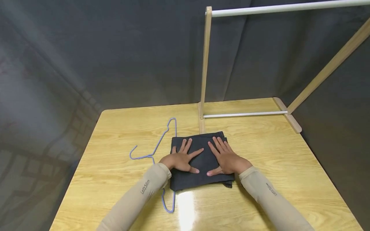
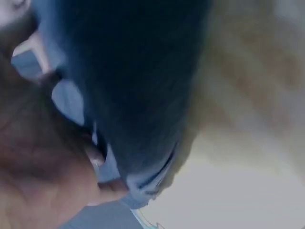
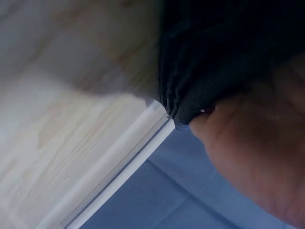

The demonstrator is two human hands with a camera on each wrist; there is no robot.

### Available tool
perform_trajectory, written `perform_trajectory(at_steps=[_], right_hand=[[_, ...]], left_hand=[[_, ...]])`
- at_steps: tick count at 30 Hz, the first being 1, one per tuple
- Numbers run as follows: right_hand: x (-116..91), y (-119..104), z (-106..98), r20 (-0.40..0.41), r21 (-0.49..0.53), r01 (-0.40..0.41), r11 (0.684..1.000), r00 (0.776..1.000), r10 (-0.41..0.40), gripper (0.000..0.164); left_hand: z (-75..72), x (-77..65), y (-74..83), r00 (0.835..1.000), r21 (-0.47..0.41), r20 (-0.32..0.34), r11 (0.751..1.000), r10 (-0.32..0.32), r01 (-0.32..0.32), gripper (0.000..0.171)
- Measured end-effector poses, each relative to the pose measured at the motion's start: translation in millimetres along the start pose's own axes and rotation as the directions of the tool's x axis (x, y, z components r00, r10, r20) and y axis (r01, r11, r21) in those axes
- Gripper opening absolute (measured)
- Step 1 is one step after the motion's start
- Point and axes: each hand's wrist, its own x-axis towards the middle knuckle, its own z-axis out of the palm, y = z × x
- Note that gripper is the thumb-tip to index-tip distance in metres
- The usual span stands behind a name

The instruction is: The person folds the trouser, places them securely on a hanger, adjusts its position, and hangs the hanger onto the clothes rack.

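A dark folded garment (image 1: 205, 160) lies on the table, its layers stacked into a rough rectangle. Flat on its left half rests my left hand (image 1: 181, 160), fingers spread. My right hand (image 1: 227, 159) presses on the right half, the fingers straight and the thumb pointing inward. A lilac wire hanger (image 1: 140, 157) sticks out from beneath the garment, hook to the left; its middle right part is hidden. In the left wrist view the cloth (image 2: 138, 86) shows beside the palm, blurred. Cloth folds (image 3: 205, 62) appear next to the palm in the right wrist view.
A rack with wooden posts (image 1: 205, 64) and a white top rail (image 1: 274, 8) stands at the back right. Its low white bar (image 1: 245, 114) runs just above the wooden table (image 1: 115, 138). Dark grey curtains (image 1: 144, 64) hang behind the table.
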Motion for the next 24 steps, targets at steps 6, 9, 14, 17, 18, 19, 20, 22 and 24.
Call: perform_trajectory(at_steps=[6,9,14,17,18,19,20,22,24], right_hand=[[0,0,-6,0.079,-0.015,-0.016,1.0,0.997,0.018,0.141],[1,-4,-8,0.063,-0.068,-0.022,0.997,0.998,0.026,0.141],[1,-10,-13,0.058,-0.14,-0.054,0.989,0.996,0.062,0.137],[2,-12,-11,0.07,-0.148,-0.054,0.988,0.995,0.065,0.137],[2,-13,-10,0.071,-0.142,-0.051,0.988,0.996,0.062,0.137],[2,-13,-8,0.068,-0.136,-0.049,0.99,0.996,0.059,0.136],[1,-13,-7,0.061,-0.131,-0.047,0.99,0.997,0.055,0.136],[-2,-12,-3,0.029,-0.116,-0.038,0.993,0.999,0.041,0.133],[-7,-11,1,-0.018,-0.113,-0.026,0.993,1.0,0.024,0.129]], left_hand=[[-10.8,-3.4,11.7,0.999,0.036,0.006,0.998,-0.053,0.053,0.108],[-11.9,0.8,21.5,0.992,0.106,-0.071,0.988,-0.108,0.115,0.118],[-14.1,13.5,32.2,0.991,0.232,-0.125,0.97,-0.045,0.073,0.127],[-13.1,16.6,30.3,0.997,0.208,-0.078,0.978,0.0,0.016,0.131],[-12.9,16.7,29.2,0.998,0.189,-0.06,0.982,0.003,0.008,0.131],[-12.4,17.0,27.8,0.999,0.176,-0.046,0.984,0.002,0.006,0.132],[-12.0,17.2,26.7,0.999,0.167,-0.036,0.986,0.003,0.003,0.131],[-11.9,17.7,25.3,1.0,0.156,-0.025,0.988,0.014,-0.01,0.131],[-12.5,18.7,25.1,0.999,0.144,-0.025,0.989,0.034,-0.03,0.13]])
